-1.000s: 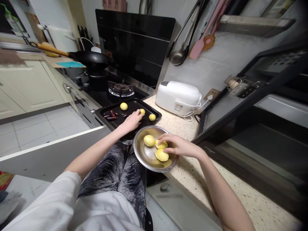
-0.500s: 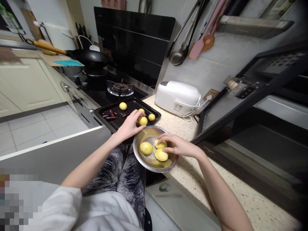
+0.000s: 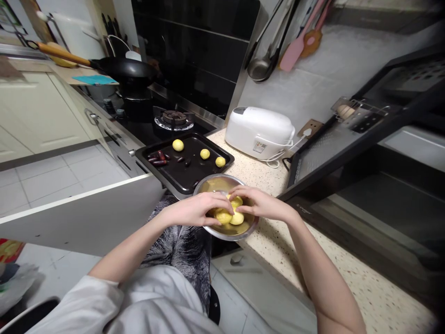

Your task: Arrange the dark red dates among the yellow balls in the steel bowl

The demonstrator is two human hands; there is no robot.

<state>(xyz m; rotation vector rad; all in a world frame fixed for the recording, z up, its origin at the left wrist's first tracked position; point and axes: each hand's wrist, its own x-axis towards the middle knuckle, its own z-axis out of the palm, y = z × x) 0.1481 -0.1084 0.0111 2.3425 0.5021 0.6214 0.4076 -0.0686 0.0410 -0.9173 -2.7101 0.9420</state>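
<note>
Yellow balls (image 3: 237, 218) cluster in the steel bowl (image 3: 212, 185), the left hand (image 3: 194, 209) curled around one, the right hand (image 3: 259, 202) touching another, grip unclear. Work looks partway: three other balls (image 3: 178, 145) sit on the black tray (image 3: 177, 174), between ten and eleven o'clock.

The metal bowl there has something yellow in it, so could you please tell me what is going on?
A person is handling yellow balls in the metal bowl. The left grip is closed on one of them; the right grip touches at least one other, how firmly is unclear. Beside the bowl, the black tray holds three more yellow balls and several dark reddish pieces.
</note>
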